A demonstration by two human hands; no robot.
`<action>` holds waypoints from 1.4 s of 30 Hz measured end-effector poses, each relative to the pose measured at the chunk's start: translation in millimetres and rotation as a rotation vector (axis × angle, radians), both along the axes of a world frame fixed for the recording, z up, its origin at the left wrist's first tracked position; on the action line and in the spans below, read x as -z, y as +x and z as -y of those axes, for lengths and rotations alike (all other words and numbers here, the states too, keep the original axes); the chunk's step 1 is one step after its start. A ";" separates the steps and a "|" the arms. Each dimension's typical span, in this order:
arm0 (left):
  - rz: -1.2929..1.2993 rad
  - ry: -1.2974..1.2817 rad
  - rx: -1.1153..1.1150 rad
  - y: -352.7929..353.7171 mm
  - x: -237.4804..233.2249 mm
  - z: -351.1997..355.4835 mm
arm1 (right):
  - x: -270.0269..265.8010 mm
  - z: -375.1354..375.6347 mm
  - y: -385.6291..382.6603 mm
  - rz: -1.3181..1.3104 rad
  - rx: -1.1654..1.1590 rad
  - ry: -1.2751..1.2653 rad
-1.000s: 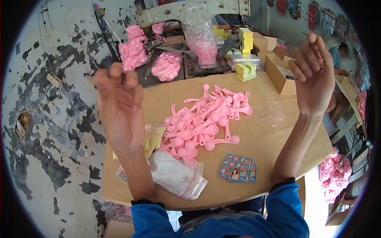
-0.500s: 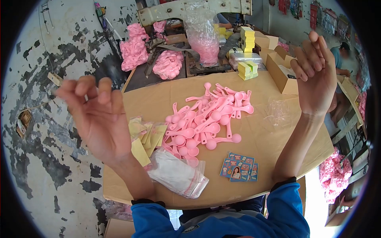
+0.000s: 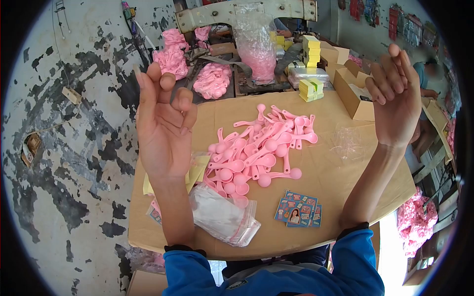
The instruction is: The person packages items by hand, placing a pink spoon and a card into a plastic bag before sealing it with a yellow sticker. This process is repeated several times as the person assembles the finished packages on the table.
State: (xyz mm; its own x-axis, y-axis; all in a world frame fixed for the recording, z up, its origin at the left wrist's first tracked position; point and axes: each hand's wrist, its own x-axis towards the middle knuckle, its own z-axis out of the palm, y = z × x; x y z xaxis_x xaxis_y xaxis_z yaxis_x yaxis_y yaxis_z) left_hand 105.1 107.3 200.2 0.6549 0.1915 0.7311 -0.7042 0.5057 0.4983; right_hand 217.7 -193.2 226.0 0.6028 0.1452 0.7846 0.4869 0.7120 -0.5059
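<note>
My left hand (image 3: 167, 121) is raised above the left side of the table, palm showing, fingers loosely curled and apart with nothing in them. On the right, my right hand (image 3: 398, 96) is also held up, its fingers bent and holding nothing. Between them a heap of pink measuring spoons (image 3: 261, 148) lies on the brown-covered table (image 3: 326, 182). Yellow paper slips (image 3: 197, 170) are partly hidden behind my left wrist. Below them are clear plastic bags (image 3: 224, 217). Several blue printed cards (image 3: 298, 209) rest near the front edge.
At the back stand a clear bag of pink items (image 3: 256, 54), pink bundles (image 3: 212, 80) and stacked yellow cards (image 3: 311, 90). An open cardboard box (image 3: 353, 96) is at the back right. Thin clear strands (image 3: 347, 143) lie on the right. Another person (image 3: 424, 81) sits beyond the table.
My left hand has swung right and turned more upright, uncovering the wall and a printed packet at the table's left. My right hand has hardly moved. The spoons and cards stay put.
</note>
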 end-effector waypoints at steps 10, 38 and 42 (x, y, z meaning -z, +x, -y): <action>-0.023 -0.009 -0.024 5.3 2.7 7.0 | 0.0 2.5 1.2 0.020 0.002 0.006; 0.393 0.743 -0.599 -80.4 8.7 149.7 | 0.4 12.6 -93.4 0.752 -0.386 -0.965; 0.339 0.814 -0.627 -78.6 8.3 142.2 | 2.2 13.8 -92.3 0.752 -0.283 -0.952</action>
State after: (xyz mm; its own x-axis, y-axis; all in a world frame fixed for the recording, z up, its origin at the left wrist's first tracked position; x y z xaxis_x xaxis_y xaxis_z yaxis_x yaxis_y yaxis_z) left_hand 26.6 -34.9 191.8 0.3490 -0.2031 0.9148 -0.8865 -0.3880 0.2521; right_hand 125.4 -207.0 223.9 -0.0954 0.8964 0.4329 0.7686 0.3426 -0.5402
